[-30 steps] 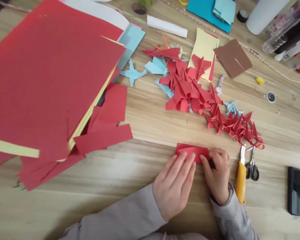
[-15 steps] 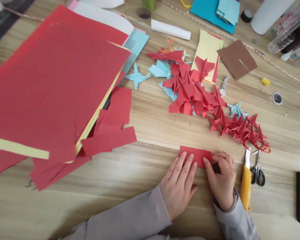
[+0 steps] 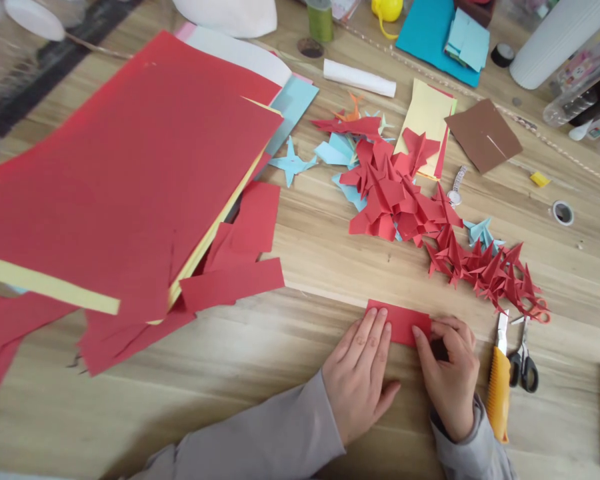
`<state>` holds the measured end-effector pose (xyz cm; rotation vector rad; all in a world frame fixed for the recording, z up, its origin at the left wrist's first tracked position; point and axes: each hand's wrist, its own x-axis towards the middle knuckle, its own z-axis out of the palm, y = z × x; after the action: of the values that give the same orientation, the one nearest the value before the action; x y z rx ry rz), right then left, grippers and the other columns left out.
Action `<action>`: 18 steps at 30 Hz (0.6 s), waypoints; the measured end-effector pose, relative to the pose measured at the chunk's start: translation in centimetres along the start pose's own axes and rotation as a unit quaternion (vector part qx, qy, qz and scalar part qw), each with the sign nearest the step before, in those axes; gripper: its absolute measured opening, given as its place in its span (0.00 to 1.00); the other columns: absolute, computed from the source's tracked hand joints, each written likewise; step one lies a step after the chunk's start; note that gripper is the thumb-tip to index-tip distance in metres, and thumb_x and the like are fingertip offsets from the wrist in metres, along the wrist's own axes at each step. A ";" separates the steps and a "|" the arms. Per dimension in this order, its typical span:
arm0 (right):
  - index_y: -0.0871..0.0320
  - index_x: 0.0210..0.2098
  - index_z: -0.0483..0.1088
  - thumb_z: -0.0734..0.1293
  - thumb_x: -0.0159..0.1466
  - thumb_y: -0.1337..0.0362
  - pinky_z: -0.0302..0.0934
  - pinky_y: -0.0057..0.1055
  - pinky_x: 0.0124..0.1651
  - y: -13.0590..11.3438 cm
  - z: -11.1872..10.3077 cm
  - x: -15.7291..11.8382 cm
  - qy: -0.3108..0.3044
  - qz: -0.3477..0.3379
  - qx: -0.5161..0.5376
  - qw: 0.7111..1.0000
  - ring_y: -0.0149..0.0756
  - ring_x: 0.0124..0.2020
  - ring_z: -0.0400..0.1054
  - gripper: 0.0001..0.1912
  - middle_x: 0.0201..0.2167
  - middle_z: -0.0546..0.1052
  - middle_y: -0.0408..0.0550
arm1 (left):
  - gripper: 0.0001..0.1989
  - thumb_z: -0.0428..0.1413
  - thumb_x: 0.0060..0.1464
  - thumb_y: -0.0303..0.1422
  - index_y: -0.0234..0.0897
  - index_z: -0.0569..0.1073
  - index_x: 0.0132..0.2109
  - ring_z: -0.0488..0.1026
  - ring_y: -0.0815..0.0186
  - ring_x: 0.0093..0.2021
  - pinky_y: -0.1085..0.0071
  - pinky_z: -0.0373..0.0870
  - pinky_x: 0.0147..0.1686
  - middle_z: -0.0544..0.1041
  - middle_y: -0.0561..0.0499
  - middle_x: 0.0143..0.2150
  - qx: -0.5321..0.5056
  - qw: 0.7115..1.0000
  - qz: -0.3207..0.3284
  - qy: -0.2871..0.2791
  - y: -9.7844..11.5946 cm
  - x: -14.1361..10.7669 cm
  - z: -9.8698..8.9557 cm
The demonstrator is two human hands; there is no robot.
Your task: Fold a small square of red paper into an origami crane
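Observation:
A small red paper rectangle [image 3: 404, 323] lies on the wooden table in front of me. My left hand [image 3: 357, 373] rests flat over its left part, fingers stretched out and thumb apart. At the right end, my right hand [image 3: 450, 370] pinches the paper's edge between thumb and curled fingers. Beyond the paper spreads a pile of folded red paper pieces [image 3: 387, 190], with more pointed red folded pieces [image 3: 485, 270] to its right. A yellow-handled utility knife [image 3: 500, 387] and black-handled scissors [image 3: 524, 363] lie just right of my right hand.
A large stack of red sheets [image 3: 145, 180] covers the left side, with loose red strips [image 3: 233, 283] along its edge. Farther back are a white paper roll [image 3: 360, 77], yellow paper slips [image 3: 423, 120], a brown square [image 3: 483, 137], a wristwatch [image 3: 456, 195] and a tape roll [image 3: 563, 213].
The view has shifted, so everything sits a little lower and farther right. My left fingers have moved toward the paper's left end, uncovering more of it. My right hand keeps its pinch.

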<state>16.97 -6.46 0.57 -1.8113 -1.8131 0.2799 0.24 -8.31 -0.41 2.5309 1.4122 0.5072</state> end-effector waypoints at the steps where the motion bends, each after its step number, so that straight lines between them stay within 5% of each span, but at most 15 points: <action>1: 0.57 0.27 0.66 0.68 0.55 0.65 0.58 0.40 0.41 0.0 0.0 0.0 0.001 -0.001 -0.001 1.000 0.38 0.35 0.65 0.06 0.29 0.71 0.47 | 0.32 0.46 0.54 0.43 0.20 0.60 0.58 0.50 0.48 0.63 0.57 0.50 0.59 0.57 0.31 0.62 -0.001 1.000 0.000 0.002 0.0 0.0 0.0; 18: 0.57 0.31 0.67 0.67 0.57 0.65 0.59 0.40 0.41 0.1 0.0 -0.2 -0.003 0.014 0.005 1.000 0.38 0.35 0.65 0.04 0.27 0.71 0.46 | 0.32 0.47 0.53 0.44 0.22 0.60 0.58 0.48 0.48 0.64 0.55 0.47 0.60 0.56 0.32 0.62 -0.006 1.000 -0.010 -0.005 -0.1 0.0 0.2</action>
<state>17.07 -6.64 0.51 -1.8328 -1.7876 0.3044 0.21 -8.32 -0.59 2.5040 1.4264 0.4977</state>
